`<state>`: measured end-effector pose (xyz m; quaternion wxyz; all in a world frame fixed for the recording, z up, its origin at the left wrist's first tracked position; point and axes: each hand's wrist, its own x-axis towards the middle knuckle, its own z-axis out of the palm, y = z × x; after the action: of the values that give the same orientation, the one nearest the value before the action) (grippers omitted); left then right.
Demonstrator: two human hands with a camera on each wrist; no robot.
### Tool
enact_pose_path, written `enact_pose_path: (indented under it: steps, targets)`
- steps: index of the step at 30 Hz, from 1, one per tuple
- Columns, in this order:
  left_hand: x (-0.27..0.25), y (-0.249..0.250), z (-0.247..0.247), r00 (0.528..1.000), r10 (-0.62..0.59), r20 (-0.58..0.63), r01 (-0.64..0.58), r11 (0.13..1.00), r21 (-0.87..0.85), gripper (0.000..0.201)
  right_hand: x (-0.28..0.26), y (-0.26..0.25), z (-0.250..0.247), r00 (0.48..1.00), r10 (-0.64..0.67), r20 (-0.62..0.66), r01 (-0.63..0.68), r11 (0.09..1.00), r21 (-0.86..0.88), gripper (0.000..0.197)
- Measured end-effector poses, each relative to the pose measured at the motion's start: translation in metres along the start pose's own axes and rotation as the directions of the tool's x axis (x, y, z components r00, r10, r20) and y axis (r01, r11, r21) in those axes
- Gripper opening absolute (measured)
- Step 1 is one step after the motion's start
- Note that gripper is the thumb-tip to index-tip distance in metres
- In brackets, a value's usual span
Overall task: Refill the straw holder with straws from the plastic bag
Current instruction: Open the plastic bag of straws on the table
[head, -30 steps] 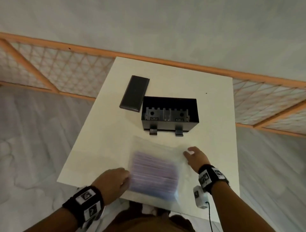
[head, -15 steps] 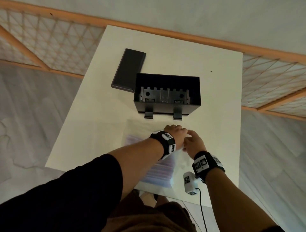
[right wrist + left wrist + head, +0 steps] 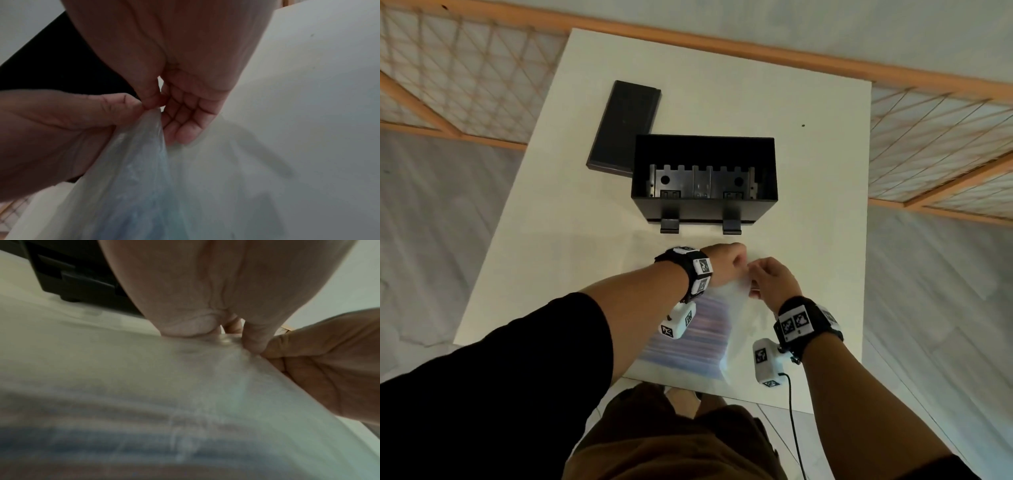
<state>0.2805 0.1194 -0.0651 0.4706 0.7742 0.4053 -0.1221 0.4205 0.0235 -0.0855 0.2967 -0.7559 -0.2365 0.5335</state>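
Note:
A clear plastic bag (image 3: 717, 301) of purple and blue straws (image 3: 688, 337) lies at the table's near edge. My left hand (image 3: 739, 261) and right hand (image 3: 756, 280) meet at the bag's far edge, and each pinches the plastic there. In the left wrist view the left hand (image 3: 232, 337) nips the bag (image 3: 144, 386) right beside the right hand's thumb. The right wrist view shows my right hand (image 3: 159, 105) pinching the raised film (image 3: 139, 162). The black straw holder (image 3: 703, 178) stands just beyond the hands, uncovered, with no straws visible inside.
The holder's black lid (image 3: 625, 125) lies flat at its far left. The white table (image 3: 571, 240) is small, with drop-offs on every side. Behind it runs an orange-framed lattice rail (image 3: 465, 68). A cable hangs from my right wrist camera (image 3: 768, 363).
My left hand has left the bag's left side and crossed to its far edge beside the right hand. Both now pinch that edge, which is raised off the table.

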Motion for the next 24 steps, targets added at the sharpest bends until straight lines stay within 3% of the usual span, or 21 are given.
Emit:
enact_pose_path:
  steps: [5,10,15,17,21,24]
  targets:
    - [-0.005,0.000,0.002,0.999,0.007,-0.034,-0.016,0.967,-0.256,0.011,-0.002,0.000,-0.004,1.000,0.009,-0.007,-0.009,1.000,0.013,0.016]
    - [-0.008,-0.001,0.002,1.000,0.002,0.006,-0.001,0.998,-0.058,0.010,-0.008,-0.001,-0.006,0.996,-0.071,-0.056,0.064,0.992,-0.110,0.017]
    - [-0.010,0.002,0.000,0.999,-0.012,0.034,0.010,0.998,0.061,0.016,-0.012,0.001,-0.001,0.989,0.023,0.144,-0.044,0.989,0.145,0.010]
    - [-0.011,0.002,-0.002,1.000,-0.003,0.010,0.003,0.999,0.032,0.013,-0.013,0.002,-0.004,0.983,0.024,0.179,-0.038,0.997,0.072,0.015]
    - [-0.012,0.002,-0.006,0.999,0.035,0.012,-0.035,0.999,0.018,0.012,-0.007,0.004,-0.012,0.996,0.006,0.094,0.015,0.976,-0.219,0.034]
    - [-0.014,0.002,-0.009,0.999,0.038,0.019,-0.038,0.999,0.004,0.016,-0.007,0.002,-0.013,0.997,-0.071,0.040,0.080,0.950,-0.301,0.027]
